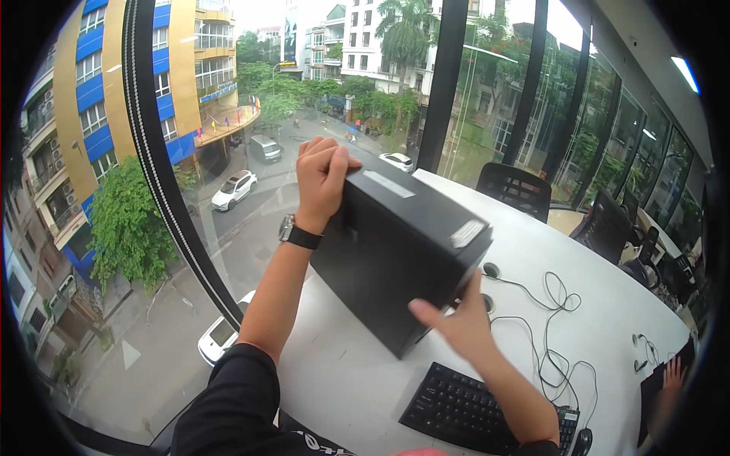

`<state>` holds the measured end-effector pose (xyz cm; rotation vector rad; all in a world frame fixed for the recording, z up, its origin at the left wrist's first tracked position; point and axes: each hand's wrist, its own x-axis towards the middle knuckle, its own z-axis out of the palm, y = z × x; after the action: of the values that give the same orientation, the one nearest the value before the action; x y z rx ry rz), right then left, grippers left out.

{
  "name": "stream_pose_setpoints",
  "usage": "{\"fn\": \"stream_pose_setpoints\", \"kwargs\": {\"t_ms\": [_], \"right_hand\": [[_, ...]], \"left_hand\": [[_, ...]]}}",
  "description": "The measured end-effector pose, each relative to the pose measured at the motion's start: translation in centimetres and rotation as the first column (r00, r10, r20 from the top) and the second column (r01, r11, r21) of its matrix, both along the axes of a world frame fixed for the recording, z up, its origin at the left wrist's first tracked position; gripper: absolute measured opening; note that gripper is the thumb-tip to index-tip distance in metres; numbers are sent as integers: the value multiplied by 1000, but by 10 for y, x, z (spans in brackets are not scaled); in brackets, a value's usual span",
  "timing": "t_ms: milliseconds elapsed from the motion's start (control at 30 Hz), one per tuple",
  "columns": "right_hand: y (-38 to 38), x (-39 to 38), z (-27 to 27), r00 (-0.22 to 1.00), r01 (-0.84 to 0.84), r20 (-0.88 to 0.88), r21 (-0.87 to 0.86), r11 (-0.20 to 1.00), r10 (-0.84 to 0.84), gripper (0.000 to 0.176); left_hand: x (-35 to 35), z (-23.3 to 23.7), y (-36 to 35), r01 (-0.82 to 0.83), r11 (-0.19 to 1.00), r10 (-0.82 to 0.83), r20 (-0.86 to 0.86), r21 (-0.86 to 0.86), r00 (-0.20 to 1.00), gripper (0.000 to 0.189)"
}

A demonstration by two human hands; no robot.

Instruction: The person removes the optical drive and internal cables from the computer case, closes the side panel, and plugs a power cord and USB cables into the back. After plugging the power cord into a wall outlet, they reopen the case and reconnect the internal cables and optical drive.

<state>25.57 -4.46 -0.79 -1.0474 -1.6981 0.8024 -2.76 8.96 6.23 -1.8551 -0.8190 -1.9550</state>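
Note:
A black desktop computer case [388, 251] is held tilted over the white desk [334, 327], one lower corner close above the desktop. Two pale labels show on its upper face. My left hand [321, 178], with a watch on the wrist, is closed around the case's far upper corner. Lower down on the near right side, my right hand [464, 319] grips the case's edge, thumb against its broad side; some of its fingers are hidden behind the case. Below my right forearm lies a black keyboard [449, 403], partly covered by the arm.
Black cables [559, 304] lie looped on the desk right of the case. A black mouse [583, 441] is beside the keyboard. Tall windows border the left and back. Mesh chairs [513, 190] stand along the far side. Another person's hand [673, 372] shows at the right edge.

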Motion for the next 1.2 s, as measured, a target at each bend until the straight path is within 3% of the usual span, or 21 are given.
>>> {"fn": "stream_pose_setpoints", "kwargs": {"t_ms": [67, 133, 267, 333, 400, 433, 467, 500, 533, 567, 600, 633, 667, 700, 800, 967, 1067, 1133, 1200], "right_hand": [[-20, -10, 12, 997, 26, 71, 34, 999, -28, 91], [-35, -17, 28, 972, 12, 234, -171, 985, 29, 99], [-29, -7, 26, 940, 20, 340, -185, 982, 45, 103], [-8, 18, 9, 946, -210, 256, 19, 978, 198, 94], [24, 33, 4, 964, -240, 134, 63, 969, 230, 77], [46, 30, -3, 942, -313, -126, 3, 950, 311, 72], [65, 23, 3, 946, -273, -210, -103, 956, 248, 80], [88, 8, 12, 897, -302, -378, -144, 942, 230, 81], [120, -1, 12, 864, -375, -439, -230, 898, 248, 81], [183, -16, -15, 733, -563, -590, -246, 789, 339, 78], [199, -32, -10, 740, -593, -497, -161, 789, 454, 75], [250, -55, -35, 600, -730, -683, -254, 634, 417, 72], [200, -65, 4, 490, -852, -760, -315, 419, 426, 65], [199, -74, 5, 496, -854, -752, -331, 401, 435, 64], [211, -91, -7, 534, -833, -704, -341, 436, 469, 63], [217, -92, -21, 612, -777, -604, -337, 531, 511, 60], [207, -83, -28, 692, -707, -502, -327, 627, 518, 59], [189, -74, -34, 754, -646, -367, -259, 718, 545, 58], [169, -54, -45, 790, -605, -142, -28, 796, 596, 57]], "left_hand": [[-2, 3, 3, 60, 998, -59, 12, -7, 998, 33], [-12, 1, 7, 98, 992, -98, 5, -78, 995, 37], [-13, 0, 11, 147, 985, -144, 30, -91, 989, 37], [-12, -1, 5, 95, 985, -94, 8, -142, 996, 37], [1, 8, -19, 112, 980, -121, -41, -167, 992, 34], [10, 14, -36, 128, 972, -150, -99, -197, 984, 30], [24, 17, -57, 171, 970, -199, -167, -171, 966, 26], [41, 18, -80, 215, 965, -247, -241, -151, 939, 25], [58, 20, -106, 196, 969, -237, -343, -151, 909, 28], [74, 20, -128, 178, 973, -227, -442, -150, 868, 34], [92, 18, -143, 182, 969, -240, -450, -170, 860, 34], [110, 14, -156, 102, 985, -153, -432, -140, 889, 33], [119, 10, -162, 20, 994, -64, -412, -111, 909, 35], [116, 7, -160, 25, 991, -78, -420, -131, 904, 35], [105, -4, -137, 112, 994, -105, -441, -9, 891, 33], [106, -8, -130, 174, 985, -162, -409, -7, 898, 25], [104, -7, -127, 139, 989, -105, -435, 46, 894, 26], [103, -6, -125, 144, 988, -107, -444, 50, 890, 27], [98, -2, -131, 127, 992, -117, -495, -14, 861, 27]]}}
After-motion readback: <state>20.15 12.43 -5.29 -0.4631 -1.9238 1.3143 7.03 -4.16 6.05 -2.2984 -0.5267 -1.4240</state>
